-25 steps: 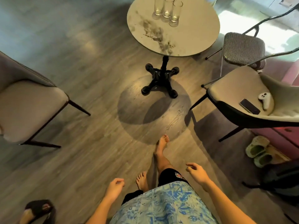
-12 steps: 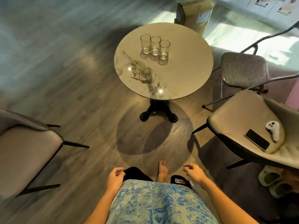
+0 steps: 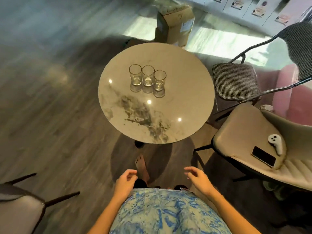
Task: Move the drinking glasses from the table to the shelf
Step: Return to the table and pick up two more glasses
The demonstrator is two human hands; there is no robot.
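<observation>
Glasses point(image 3: 148, 76) stand upright in a short row on the round, marble-patterned table point(image 3: 185, 78), in its far half and a little toward its left edge. They are the left glass point(image 3: 135, 75), the middle glass point(image 3: 148, 71) and the right glass point(image 3: 159, 80), the last set slightly nearer the near edge than the other two. All three are clear with thin bright rims. They sit tight side by side, though whether their walls actually touch is hard to make out from this angle.

Both hands hang low in front of the person's blue-patterned shirt point(image 3: 168, 213), short of the table's near edge and well apart from the row. The left hand point(image 3: 125, 182) holds nothing, its fingers loosely curled toward the palm. The right hand point(image 3: 198, 179) is likewise empty, its fingers relaxed and slightly spread. A bare foot point(image 3: 141, 165) rests on the wooden floor point(image 3: 50, 115) just below the table's near edge.

Past the table's right edge a beige chair point(image 3: 236, 132) carries a dark phone point(image 3: 263, 156) and a white controller point(image 3: 275, 143), lying just beside each other on the seat. A houndstooth chair point(image 3: 235, 81) with a thin metal frame stands close to the same edge, farther back. A cardboard box point(image 3: 175, 26) stands on the floor just beyond the far edge. Part of a padded chair point(image 3: 16, 211) shows at the lower left, well apart from the table.
</observation>
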